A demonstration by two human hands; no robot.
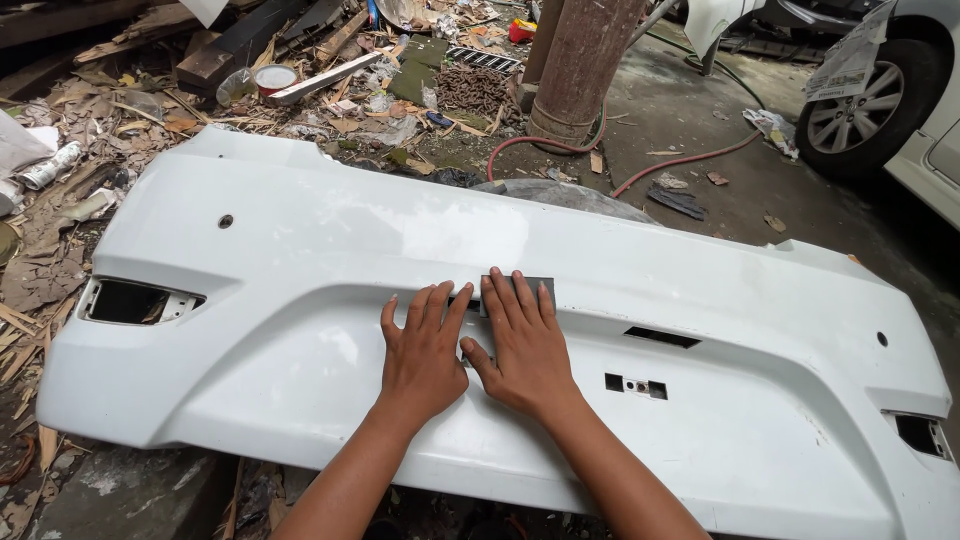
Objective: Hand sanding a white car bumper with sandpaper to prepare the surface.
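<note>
A large white car bumper (300, 250) lies across the view, raised off the ground. My left hand (425, 345) rests flat on its middle, fingers spread and pointing away from me. Right beside it my right hand (522, 340) lies flat too, its fingers pressing a dark grey sheet of sandpaper (540, 288) against the bumper's ridge. The two thumbs almost touch. Most of the sandpaper is hidden under my right fingers.
Scrap wood, paper and debris (120, 110) cover the ground at the upper left. A rusty post (585, 60) stands behind the bumper, with a red hose (690, 160) on the concrete. A white car's wheel (865, 100) is at the upper right.
</note>
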